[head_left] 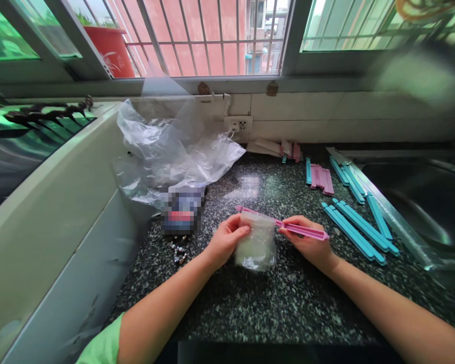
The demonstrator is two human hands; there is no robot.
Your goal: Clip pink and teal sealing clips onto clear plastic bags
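Note:
Above the middle of the dark speckled counter, my left hand (pixel 227 240) grips a small clear plastic bag (pixel 256 247) by its upper left side, thumb in front. Whitish contents fill the bag; their kind cannot be made out. A long pink bag clip (pixel 305 231) runs across the bag's top edge, its left tip showing beyond the bag. My right hand (pixel 307 242) has its fingers closed around the clip, right of the bag. Part of the clip is hidden behind the bag, so I cannot tell whether it is clamped on.
Long blue clips (pixel 354 230) lie at the right, with short pink clips (pixel 321 178) behind them. A sink (pixel 398 222) borders the counter at right. A large crumpled plastic bag (pixel 167 156) and a blurred-out item (pixel 184 210) with a beaded string (pixel 179 251) lie at left.

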